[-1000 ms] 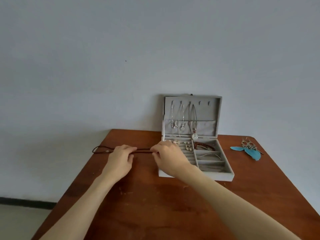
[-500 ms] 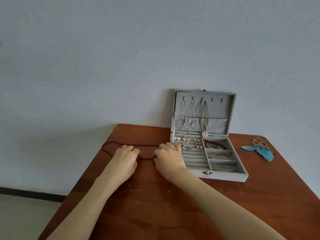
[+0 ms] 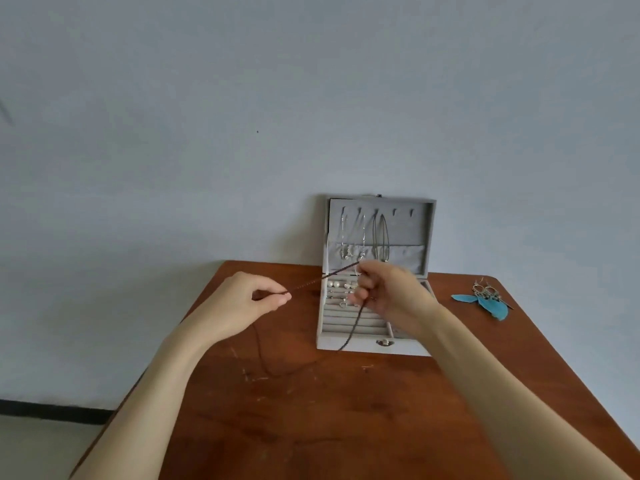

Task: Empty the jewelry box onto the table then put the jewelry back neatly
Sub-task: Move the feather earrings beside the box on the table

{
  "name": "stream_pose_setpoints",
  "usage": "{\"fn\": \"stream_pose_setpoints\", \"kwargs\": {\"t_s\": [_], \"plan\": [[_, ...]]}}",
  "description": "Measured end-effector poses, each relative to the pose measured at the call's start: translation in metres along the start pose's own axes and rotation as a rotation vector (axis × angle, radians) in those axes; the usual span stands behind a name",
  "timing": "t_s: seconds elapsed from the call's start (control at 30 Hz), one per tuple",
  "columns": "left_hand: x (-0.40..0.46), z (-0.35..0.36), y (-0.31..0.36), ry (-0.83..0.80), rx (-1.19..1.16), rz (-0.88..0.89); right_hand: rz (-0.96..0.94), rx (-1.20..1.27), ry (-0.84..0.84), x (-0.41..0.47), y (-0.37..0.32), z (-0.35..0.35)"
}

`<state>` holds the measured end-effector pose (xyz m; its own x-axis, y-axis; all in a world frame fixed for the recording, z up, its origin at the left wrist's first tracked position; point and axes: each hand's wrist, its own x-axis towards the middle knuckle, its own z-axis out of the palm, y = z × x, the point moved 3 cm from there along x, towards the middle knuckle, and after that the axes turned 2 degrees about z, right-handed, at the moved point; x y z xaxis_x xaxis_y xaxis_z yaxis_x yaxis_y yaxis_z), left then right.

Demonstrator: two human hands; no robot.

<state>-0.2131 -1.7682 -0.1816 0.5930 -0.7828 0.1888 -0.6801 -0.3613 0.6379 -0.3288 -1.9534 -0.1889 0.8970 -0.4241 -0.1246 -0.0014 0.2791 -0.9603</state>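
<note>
A grey jewelry box stands open at the back of the brown table, its lid upright with several necklaces hanging inside. Pearl earrings sit in its left slots. A dark brown cord necklace is stretched in the air between both hands, and its slack loop droops over the box's front and onto the table. My left hand pinches one part of the cord left of the box. My right hand grips the cord above the box's compartments and hides part of them.
Blue feather earrings lie on the table to the right of the box, near the back right corner. The wall rises just behind the table. The table's left edge runs diagonally past my left forearm, with floor beyond it.
Both hands have lifted off the table with the cord necklace. My right hand has moved right and up over the box, and the cord now hangs between them instead of lying flat.
</note>
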Motion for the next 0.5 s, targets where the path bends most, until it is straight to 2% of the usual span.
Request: {"fn": "stream_pose_setpoints", "kwargs": {"t_s": [0.23,0.4,0.5], "plan": [[0.002,0.018,0.039,-0.11,-0.444,-0.037,-0.012,-0.141,0.18,-0.049,-0.035,-0.113],[0.022,0.054,0.081,-0.276,-0.544,-0.049,-0.049,-0.333,0.307,-0.101,-0.034,-0.175],[0.048,0.083,0.114,-0.3,-0.755,-0.082,-0.013,-0.346,0.347,-0.128,-0.026,-0.199]]}}
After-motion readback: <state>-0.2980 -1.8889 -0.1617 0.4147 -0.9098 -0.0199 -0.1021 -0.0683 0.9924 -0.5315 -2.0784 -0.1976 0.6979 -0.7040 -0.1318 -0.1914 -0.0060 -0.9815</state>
